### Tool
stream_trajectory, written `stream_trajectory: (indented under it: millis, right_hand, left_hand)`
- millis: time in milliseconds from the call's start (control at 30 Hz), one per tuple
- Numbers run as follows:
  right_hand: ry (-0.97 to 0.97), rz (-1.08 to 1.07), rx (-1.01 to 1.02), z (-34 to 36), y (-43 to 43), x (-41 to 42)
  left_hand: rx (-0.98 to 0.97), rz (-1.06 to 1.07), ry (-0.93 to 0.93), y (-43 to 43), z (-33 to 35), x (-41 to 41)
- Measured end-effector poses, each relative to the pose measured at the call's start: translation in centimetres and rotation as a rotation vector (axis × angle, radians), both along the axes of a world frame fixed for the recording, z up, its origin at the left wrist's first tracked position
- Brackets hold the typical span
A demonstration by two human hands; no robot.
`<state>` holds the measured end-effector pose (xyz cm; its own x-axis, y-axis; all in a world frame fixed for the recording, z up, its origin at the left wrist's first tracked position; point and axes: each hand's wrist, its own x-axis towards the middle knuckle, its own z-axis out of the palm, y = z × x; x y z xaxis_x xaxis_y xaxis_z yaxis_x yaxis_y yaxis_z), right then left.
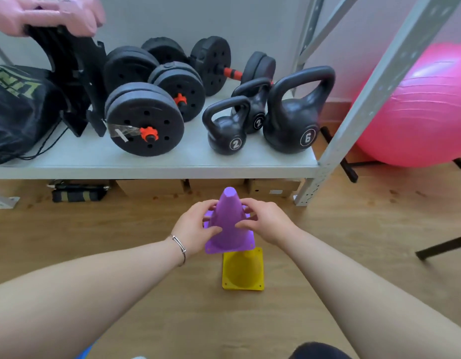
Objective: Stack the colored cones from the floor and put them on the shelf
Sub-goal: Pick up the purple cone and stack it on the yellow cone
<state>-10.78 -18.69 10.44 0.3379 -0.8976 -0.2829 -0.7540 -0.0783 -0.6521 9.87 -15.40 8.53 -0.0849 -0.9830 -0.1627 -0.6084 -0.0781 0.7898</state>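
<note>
**Purple cone in both hands, yellow one waiting**

My left hand (195, 226) and right hand (265, 221) pinch the purple plastic cone (229, 221) from either side, just off the floor, I think. Near and slightly right sits the yellow plastic cone (243, 269). Stacking step: next, lower purple squarely over it; the grey metal shelf (157, 161) lies beyond.

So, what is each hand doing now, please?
Left hand: closed on the purple cone.
Right hand: closed on the same cone.
</note>
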Motion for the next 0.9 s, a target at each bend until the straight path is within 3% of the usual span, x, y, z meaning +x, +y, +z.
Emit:
stream_trajectory:
  millis: [333,600,900]
  right_hand:
    - [0.070,-0.043,0.086,-4.4,3.9,-5.1]
    - [0.013,-0.136,0.202,-10.3,5.5,-4.8]
    - [0.035,-0.131,0.186,-14.2,5.7,-4.3]
  left_hand:
    - [0.114,-0.004,0.022,3.3,-5.3,-5.8]
    - [0.184,-0.034,-0.026,4.0,-10.2,-6.0]
    - [0.198,0.010,0.006,4.6,-14.2,-6.1]
